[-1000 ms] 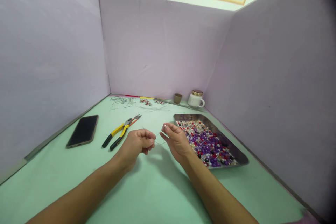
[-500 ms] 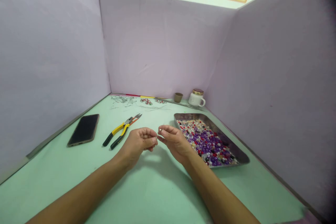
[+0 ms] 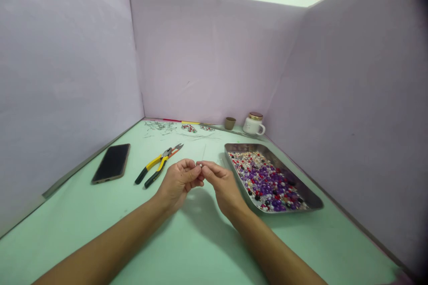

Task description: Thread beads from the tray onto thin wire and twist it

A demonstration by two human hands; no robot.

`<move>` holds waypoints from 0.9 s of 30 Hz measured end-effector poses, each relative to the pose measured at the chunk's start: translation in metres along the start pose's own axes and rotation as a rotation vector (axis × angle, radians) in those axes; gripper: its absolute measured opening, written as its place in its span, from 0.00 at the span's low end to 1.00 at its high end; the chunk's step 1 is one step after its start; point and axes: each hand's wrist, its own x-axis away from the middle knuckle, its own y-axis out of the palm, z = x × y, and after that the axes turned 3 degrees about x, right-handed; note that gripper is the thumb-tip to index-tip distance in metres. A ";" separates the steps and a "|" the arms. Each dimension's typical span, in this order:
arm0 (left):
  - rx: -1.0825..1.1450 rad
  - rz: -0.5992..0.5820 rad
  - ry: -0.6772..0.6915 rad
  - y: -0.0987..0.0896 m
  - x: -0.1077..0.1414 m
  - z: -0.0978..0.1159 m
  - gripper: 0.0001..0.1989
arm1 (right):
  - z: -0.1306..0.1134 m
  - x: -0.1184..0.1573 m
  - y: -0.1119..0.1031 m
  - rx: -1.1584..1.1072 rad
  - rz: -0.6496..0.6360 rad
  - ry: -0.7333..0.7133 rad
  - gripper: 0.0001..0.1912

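Over the middle of the green table, my left hand (image 3: 180, 182) and my right hand (image 3: 223, 185) meet at their fingertips. A small white bead (image 3: 201, 165) shows between them, pinched by my right thumb and finger. A thin, pale wire (image 3: 204, 152) rises from the fingertips. My left fingers are pressed together at the bead; what they hold is too small to make out. Right of my right hand lies a metal tray (image 3: 314, 205) of purple, red, white and black beads (image 3: 267, 180).
Yellow-black pliers (image 3: 155, 170) lie left of my hands, against orange-handled snips (image 3: 176, 149). Farther left is a phone (image 3: 112, 163). Along the back are wire pieces (image 3: 160, 126), beaded pieces (image 3: 189, 128), a small brown cup (image 3: 229, 123) and a white mug (image 3: 253, 124).
My hands have come together, and the bead has moved left to my left fingertips. The thin wire now shows above them. The view has shifted slightly.
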 end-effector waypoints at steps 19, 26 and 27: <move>-0.614 0.092 0.135 -0.007 -0.003 0.027 0.09 | 0.002 0.002 -0.005 -0.022 -0.238 0.176 0.10; -0.598 0.148 0.109 -0.006 -0.002 0.027 0.08 | 0.004 0.003 -0.008 0.045 -0.247 0.185 0.12; -0.592 0.148 0.101 -0.005 -0.002 0.027 0.07 | 0.004 0.003 -0.008 0.070 -0.238 0.184 0.12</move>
